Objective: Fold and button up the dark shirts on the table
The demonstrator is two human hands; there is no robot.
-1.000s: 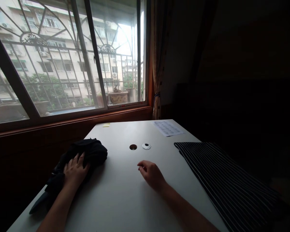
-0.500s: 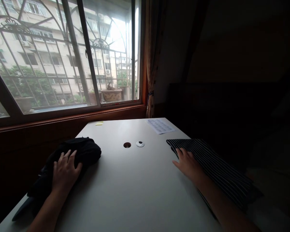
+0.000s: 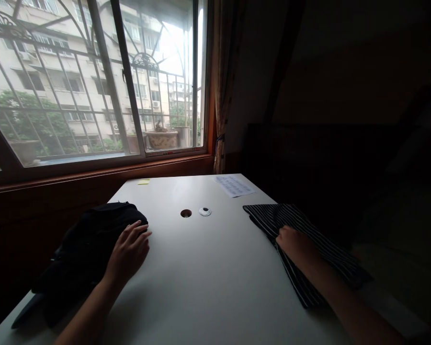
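Observation:
A bunched black garment [image 3: 89,235] lies in a heap on the left side of the white table [image 3: 208,278]. My left hand [image 3: 129,249] is at the heap's right edge, with its fingers stretched out and nothing held; I cannot tell whether the fingertips touch the cloth. On the right, a flat black cloth with thin white stripes [image 3: 266,213] lies along the table's edge and reaches past it. My right hand [image 3: 296,244] has its fingers curled closed on the near edge of this striped cloth. The fingertips are hidden.
A round cable hole [image 3: 186,213] and its white cover [image 3: 205,211] are mid-table. Farther back lie a printed paper sheet [image 3: 235,185] and a yellow sticky note [image 3: 143,181]. A window [image 3: 158,96] with a tied curtain [image 3: 220,143] stands behind the table.
My left hand has moved right, off the top of the black heap to its edge. My right hand has gone from spread fingers to closed on the striped cloth, whose near edge has shifted.

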